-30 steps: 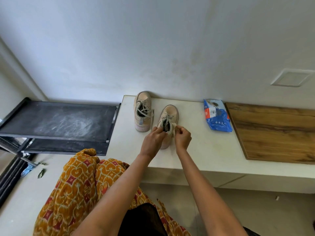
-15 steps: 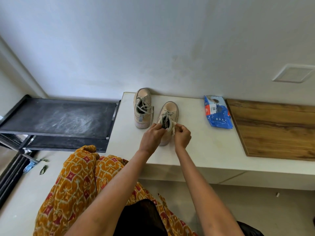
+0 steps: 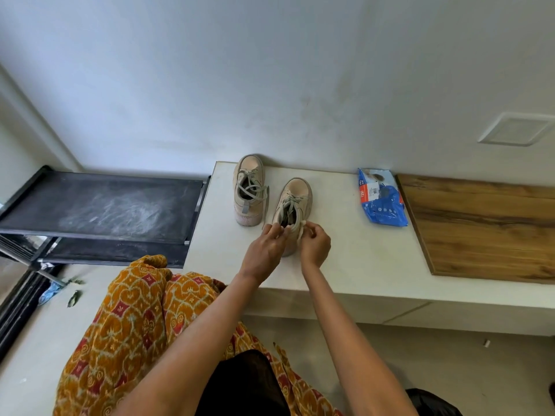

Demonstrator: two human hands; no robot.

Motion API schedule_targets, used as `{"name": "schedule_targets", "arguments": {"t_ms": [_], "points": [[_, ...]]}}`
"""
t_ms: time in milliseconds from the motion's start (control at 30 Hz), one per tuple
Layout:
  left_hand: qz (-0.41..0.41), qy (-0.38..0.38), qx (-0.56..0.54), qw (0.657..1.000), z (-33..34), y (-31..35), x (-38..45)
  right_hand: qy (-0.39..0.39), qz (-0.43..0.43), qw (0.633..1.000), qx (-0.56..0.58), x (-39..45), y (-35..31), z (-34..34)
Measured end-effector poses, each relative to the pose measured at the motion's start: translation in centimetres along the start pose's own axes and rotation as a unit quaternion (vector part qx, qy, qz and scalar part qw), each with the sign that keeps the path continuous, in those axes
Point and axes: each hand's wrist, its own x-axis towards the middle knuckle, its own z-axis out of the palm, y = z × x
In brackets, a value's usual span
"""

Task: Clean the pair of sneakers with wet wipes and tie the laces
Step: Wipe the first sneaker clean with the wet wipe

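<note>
White ledge [image 3: 360, 259] against the wall carries both sneakers. Our left hand [image 3: 264, 250] and right hand [image 3: 315, 244] each pinch laces [image 3: 295, 223] of the nearer sneaker [image 3: 295, 199]; the other sneaker [image 3: 248, 190] stands beside it, wet wipes pack [image 3: 381, 196] further right.

White ledge [image 3: 375, 259] along the wall carries 2 beige sneakers, toes to the wall: left sneaker [image 3: 248, 190] near the ledge's left end, right sneaker [image 3: 292, 205] just beside it. Blue wipes pack [image 3: 380, 198] lies further right, next to a wood board [image 3: 486, 229].
</note>
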Motion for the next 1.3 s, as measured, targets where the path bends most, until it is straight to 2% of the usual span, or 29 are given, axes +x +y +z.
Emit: {"name": "schedule_targets", "arguments": {"t_ms": [167, 300, 500, 567, 700, 867, 967, 1067, 1200, 1300], "points": [[-0.005, 0.002, -0.027, 1.000, 0.0, -0.4, 0.5, -0.023, -0.040, 0.999, 0.001, -3.6, 2.9, -0.7], [-0.013, -0.010, -0.049, 0.999, -0.5, -0.8, 1.4, -0.030, -0.018, 0.999, -0.038, -2.0, 3.0, -1.1], [-0.135, 0.013, -0.188, 0.973, -0.6, -1.6, 2.2, -0.002, -0.043, 0.999, -0.012, 0.0, -1.8, -0.4], [-0.173, 0.031, -0.209, 0.962, -0.5, -1.2, 2.2, 0.006, -0.055, 0.998, 0.015, -1.4, -1.7, -0.2], [-0.191, 0.040, -0.220, 0.956, 0.0, 0.8, 2.7, -0.007, -0.069, 0.998, 0.014, -4.1, 0.8, -1.2], [-0.126, 0.013, -0.159, 0.979, 0.5, 1.9, 3.3, 0.017, -0.014, 1.000, -0.011, -0.4, 0.9, -2.9], [-0.044, 0.014, -0.098, 0.994, 0.5, 1.6, 2.6, 0.006, -0.033, 0.999, -0.003, 1.3, -1.0, -2.7], [0.010, 0.010, -0.080, 0.997, 0.3, 1.1, 2.2, 0.030, -0.041, 0.998, 0.030, -0.2, -1.7, -2.2], [0.019, 0.008, -0.100, 0.995, 0.1, 0.2, 2.1, 0.016, -0.068, 0.998, 0.011, -3.9, 1.4, -2.3], [0.037, -0.016, -0.091, 0.995, -0.1, -0.3, 2.3, 0.004, -0.046, 0.999, -0.012, -4.1, 2.6, -2.3]]}}
